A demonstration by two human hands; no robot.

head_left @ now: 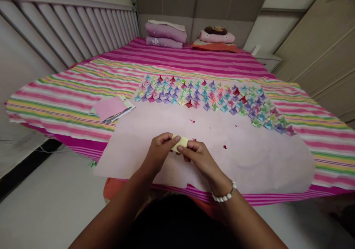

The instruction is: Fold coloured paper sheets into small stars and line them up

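Note:
A small folded piece of pale yellow paper (181, 142) is pinched between both hands above a large pale pink sheet (249, 156). My left hand (161, 147) grips its left side, thumb on top. On the lower right side, my right hand (196, 153) holds it with the thumb pressed on its face; most fingers are behind the paper. Beyond the hands, several rows of small folded paper pieces (188, 93) in blue, purple, green, pink, red and yellow stand along the far part of the sheet. A stack of paper squares (111, 108), pink on top, lies to the left.
Striped bedding (66, 97) covers the bed under the sheet. Dark red scraps (225, 147) dot the sheet. Folded purple bedding (165, 33) and a pink pillow (217, 37) are stacked by the headboard (177, 10). A slatted railing (80, 30) runs along the left.

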